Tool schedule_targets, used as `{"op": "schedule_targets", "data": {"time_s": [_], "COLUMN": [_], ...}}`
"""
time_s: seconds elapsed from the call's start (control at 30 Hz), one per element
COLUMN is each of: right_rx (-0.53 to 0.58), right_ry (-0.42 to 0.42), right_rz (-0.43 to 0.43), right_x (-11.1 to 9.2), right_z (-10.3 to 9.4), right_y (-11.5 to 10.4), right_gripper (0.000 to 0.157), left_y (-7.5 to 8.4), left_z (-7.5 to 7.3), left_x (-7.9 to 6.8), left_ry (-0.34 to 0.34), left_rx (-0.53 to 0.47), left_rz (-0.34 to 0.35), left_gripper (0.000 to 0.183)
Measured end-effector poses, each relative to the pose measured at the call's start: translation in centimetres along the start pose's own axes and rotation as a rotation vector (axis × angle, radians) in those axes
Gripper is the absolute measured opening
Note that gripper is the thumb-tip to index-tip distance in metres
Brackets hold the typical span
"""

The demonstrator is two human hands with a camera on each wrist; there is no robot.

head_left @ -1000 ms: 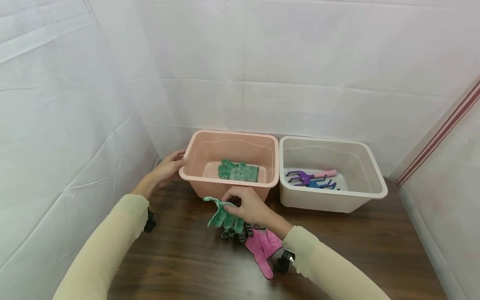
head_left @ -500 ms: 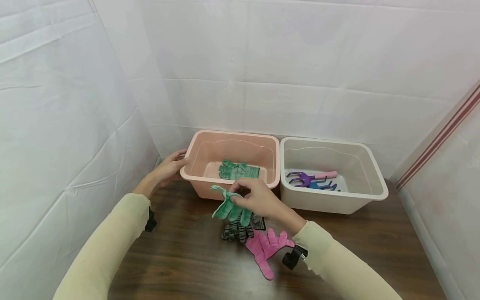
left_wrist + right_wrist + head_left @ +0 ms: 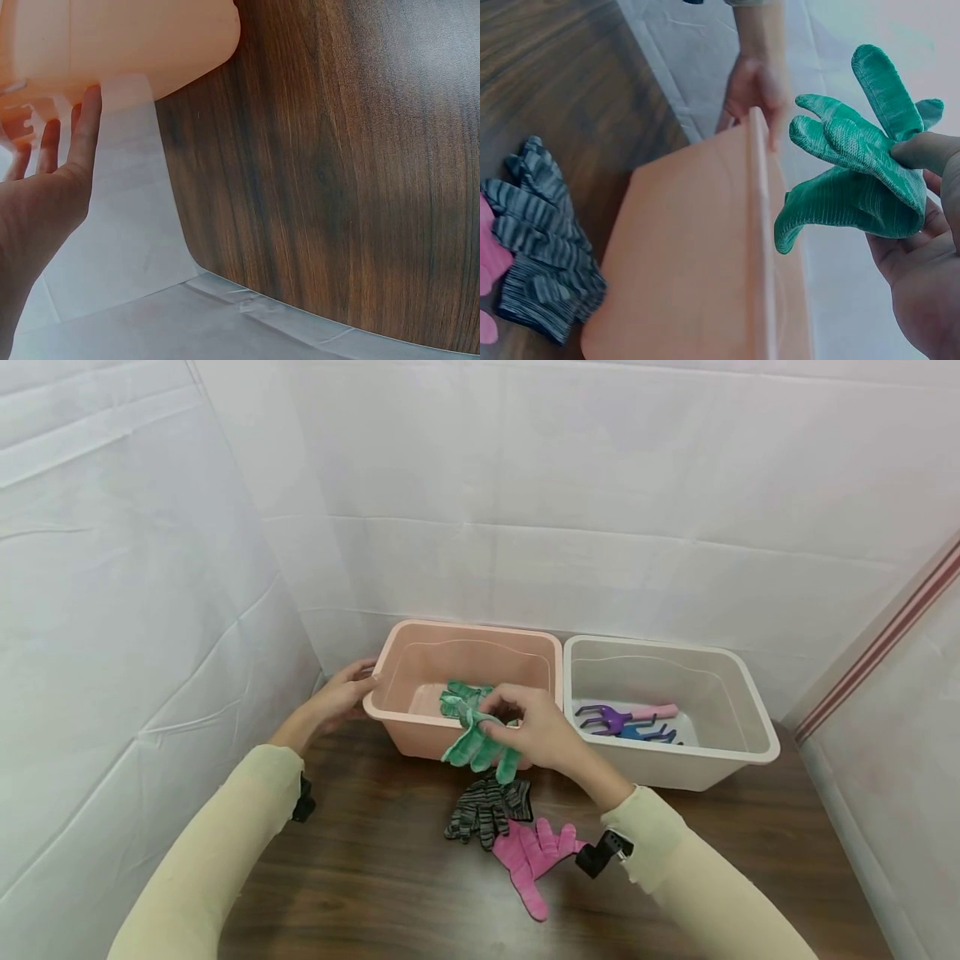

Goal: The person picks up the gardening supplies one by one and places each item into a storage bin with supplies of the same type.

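Observation:
My right hand pinches a green knit glove between thumb and fingers, in front of the peach bin's near rim. In the right wrist view the green glove hangs with its fingers spread, level with the rim. My left hand holds the bin's left rim, thumb over the edge; in the left wrist view the fingers lie against its outer wall. Another green glove lies inside that bin, partly hidden. On the table, a black-and-grey striped glove touches a pink glove.
A cream bin stands beside the peach one on the right. It holds a purple hand rake, a blue one and a pink handle. White cloth walls close off the back and sides of the wooden table.
My right hand has lifted the green glove up and rightward, from over the striped glove to the peach bin's front rim. More of the striped and pink gloves shows. The left hand has stayed put.

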State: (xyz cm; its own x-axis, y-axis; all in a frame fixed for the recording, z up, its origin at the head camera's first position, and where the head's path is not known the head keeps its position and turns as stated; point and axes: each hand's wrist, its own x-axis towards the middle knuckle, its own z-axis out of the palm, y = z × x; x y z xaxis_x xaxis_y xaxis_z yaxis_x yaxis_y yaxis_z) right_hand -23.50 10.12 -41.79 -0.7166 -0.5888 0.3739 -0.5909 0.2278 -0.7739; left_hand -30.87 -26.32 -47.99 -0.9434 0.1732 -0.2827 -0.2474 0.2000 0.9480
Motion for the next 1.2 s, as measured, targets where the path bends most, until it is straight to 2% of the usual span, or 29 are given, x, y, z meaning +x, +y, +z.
{"op": "schedule_targets", "data": {"time_s": [0.33,0.6,1.2], "right_rx": [-0.005,-0.023,-0.017], "right_ry": [0.05,0.077,0.166], "right_rz": [0.022,0.086,0.159], "right_x": [1.2,1.9,2.6], "right_z": [-2.0,-2.7,-3.3], "right_y": [0.2,1.0,4.2], "right_gripper": [0.006,0.005,0.007], "left_y": [0.2,-0.2,-0.2], "left_z": [0.2,0.0,0.1], "left_x": [-0.2,-0.2,-0.1], "left_ry": [0.001,-0.02,-0.014], "left_rx": [0.004,0.01,-0.019], "left_rz": [0.006,0.038,0.033], "left_gripper": [0.067,0.067,0.068]}}
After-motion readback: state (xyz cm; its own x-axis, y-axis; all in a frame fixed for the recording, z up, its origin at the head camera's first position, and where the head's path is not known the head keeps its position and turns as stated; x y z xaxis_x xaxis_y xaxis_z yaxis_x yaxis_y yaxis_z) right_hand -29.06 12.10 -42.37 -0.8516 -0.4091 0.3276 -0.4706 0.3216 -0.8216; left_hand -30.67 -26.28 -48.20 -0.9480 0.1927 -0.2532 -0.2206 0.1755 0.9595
